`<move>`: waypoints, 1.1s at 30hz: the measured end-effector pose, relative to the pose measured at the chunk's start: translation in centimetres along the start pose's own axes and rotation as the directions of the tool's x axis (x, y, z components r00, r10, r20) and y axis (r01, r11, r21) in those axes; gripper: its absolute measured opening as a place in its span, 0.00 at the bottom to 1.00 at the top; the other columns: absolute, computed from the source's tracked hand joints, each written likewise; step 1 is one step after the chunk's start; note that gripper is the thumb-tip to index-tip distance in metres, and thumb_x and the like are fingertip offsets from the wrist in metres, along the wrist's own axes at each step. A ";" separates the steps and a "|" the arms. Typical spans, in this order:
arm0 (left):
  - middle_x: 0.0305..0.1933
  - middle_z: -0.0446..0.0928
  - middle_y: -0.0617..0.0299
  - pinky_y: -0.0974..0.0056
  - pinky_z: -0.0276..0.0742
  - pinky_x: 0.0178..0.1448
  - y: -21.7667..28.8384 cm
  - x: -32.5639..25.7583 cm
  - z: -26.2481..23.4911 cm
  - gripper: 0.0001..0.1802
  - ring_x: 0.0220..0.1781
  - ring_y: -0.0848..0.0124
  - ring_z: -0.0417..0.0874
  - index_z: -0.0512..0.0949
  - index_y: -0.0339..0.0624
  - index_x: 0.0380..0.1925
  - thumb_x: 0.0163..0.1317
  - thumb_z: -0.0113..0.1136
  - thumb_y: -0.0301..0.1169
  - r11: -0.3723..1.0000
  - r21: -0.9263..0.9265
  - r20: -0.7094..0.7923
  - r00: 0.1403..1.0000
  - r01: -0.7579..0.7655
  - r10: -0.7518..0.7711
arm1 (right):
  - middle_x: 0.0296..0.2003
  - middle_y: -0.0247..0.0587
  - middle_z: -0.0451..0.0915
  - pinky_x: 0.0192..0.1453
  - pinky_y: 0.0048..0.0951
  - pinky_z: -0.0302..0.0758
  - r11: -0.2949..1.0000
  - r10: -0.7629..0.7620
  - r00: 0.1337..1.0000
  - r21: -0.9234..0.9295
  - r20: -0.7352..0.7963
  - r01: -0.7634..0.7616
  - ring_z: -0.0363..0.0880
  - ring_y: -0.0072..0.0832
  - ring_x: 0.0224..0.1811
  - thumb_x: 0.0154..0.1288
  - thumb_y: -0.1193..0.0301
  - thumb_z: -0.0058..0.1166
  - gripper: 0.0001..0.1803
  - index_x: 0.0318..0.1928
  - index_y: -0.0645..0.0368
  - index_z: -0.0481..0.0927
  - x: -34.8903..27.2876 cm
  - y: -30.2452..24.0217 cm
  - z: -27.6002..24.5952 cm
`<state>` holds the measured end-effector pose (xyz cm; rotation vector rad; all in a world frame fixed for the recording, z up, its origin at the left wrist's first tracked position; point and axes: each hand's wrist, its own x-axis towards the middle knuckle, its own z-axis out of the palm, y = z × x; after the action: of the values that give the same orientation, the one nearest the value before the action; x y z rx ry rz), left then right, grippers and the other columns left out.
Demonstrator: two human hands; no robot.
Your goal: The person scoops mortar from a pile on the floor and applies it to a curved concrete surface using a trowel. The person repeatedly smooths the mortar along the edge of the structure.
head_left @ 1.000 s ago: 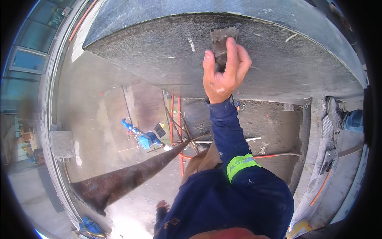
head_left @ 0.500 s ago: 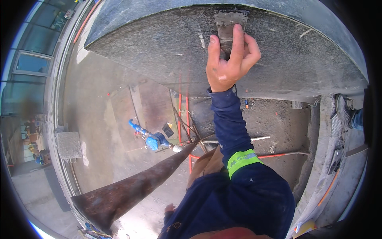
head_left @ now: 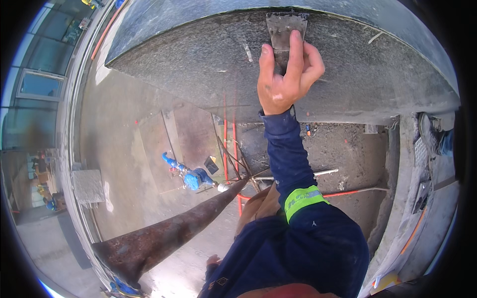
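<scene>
Scraper (head_left: pixel 285 30): flat metal blade, gripped in our right hand (head_left: pixel 285 82), pressed against the grey concrete slab (head_left: pixel 189 64) near its upper edge. Left hand (head_left: pixel 213 260) low, grip indiscernible. Risk: blade skids, knuckles scrape concrete.

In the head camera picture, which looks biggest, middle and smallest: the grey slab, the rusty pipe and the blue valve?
1. Grey slab: it looks biggest, spanning the top of the picture.
2. Rusty pipe: long, but it sits nearer the camera, so its look may mislead.
3. Blue valve: it looks smallest, lying far below.
</scene>
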<state>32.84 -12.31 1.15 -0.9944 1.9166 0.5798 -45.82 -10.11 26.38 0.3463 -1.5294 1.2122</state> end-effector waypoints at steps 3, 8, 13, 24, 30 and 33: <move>0.56 0.80 0.56 0.54 0.73 0.64 -0.4 0.7 0.1 0.23 0.61 0.58 0.76 0.86 0.51 0.40 0.51 0.68 0.53 0.997 0.052 0.067 0.996 0.051 -0.054 | 0.51 0.48 0.64 0.47 0.34 0.78 1.000 0.000 1.000 0.017 -0.014 0.000 0.74 0.37 0.48 0.56 0.74 0.70 0.29 0.59 0.64 0.78 0.3 0.3 0.2; 0.55 0.80 0.56 0.54 0.73 0.63 -1.0 1.3 0.2 0.24 0.60 0.56 0.77 0.85 0.49 0.41 0.51 0.69 0.52 0.999 -0.008 0.049 0.998 0.037 -0.037 | 0.51 0.47 0.64 0.46 0.34 0.79 1.000 -0.008 1.000 0.002 -0.017 0.008 0.74 0.36 0.47 0.56 0.74 0.70 0.29 0.59 0.63 0.78 0.5 0.5 0.5; 0.52 0.81 0.55 0.53 0.75 0.60 -1.5 1.2 0.0 0.26 0.57 0.54 0.78 0.83 0.47 0.44 0.49 0.70 0.50 0.999 -0.016 -0.026 0.999 -0.043 0.043 | 0.51 0.47 0.64 0.45 0.35 0.79 1.000 0.022 1.000 -0.023 0.021 -0.021 0.74 0.35 0.45 0.55 0.76 0.70 0.30 0.61 0.61 0.77 0.4 0.5 0.4; 0.35 0.82 0.55 0.49 0.77 0.47 -1.6 2.0 0.2 0.14 0.43 0.54 0.83 0.83 0.48 0.34 0.56 0.59 0.44 0.977 0.057 -0.184 0.960 -0.206 0.213 | 0.51 0.47 0.64 0.45 0.34 0.78 0.998 0.067 0.994 0.000 0.083 -0.067 0.74 0.35 0.45 0.54 0.78 0.70 0.31 0.61 0.61 0.78 0.5 -0.5 -2.1; 0.31 0.81 0.53 0.48 0.76 0.45 -0.2 0.9 -0.5 0.12 0.40 0.52 0.82 0.80 0.47 0.33 0.56 0.60 0.42 0.947 -0.081 -0.346 0.900 -0.311 0.266 | 0.50 0.47 0.64 0.45 0.34 0.77 0.996 0.034 0.998 0.077 0.050 -0.038 0.73 0.35 0.47 0.54 0.77 0.71 0.31 0.61 0.61 0.77 0.3 -1.5 0.5; 0.32 0.81 0.53 0.48 0.76 0.46 -0.7 1.1 -0.1 0.13 0.41 0.53 0.83 0.80 0.47 0.35 0.55 0.61 0.42 0.958 -0.071 -0.317 0.917 -0.278 0.243 | 0.50 0.47 0.64 0.45 0.33 0.76 0.998 0.023 0.998 0.059 0.060 -0.026 0.73 0.36 0.46 0.54 0.77 0.71 0.31 0.60 0.62 0.78 0.0 -0.9 1.2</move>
<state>33.03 -13.24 0.30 -0.9489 2.3382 0.7303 -45.79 -11.48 27.01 0.4066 -1.5544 1.2788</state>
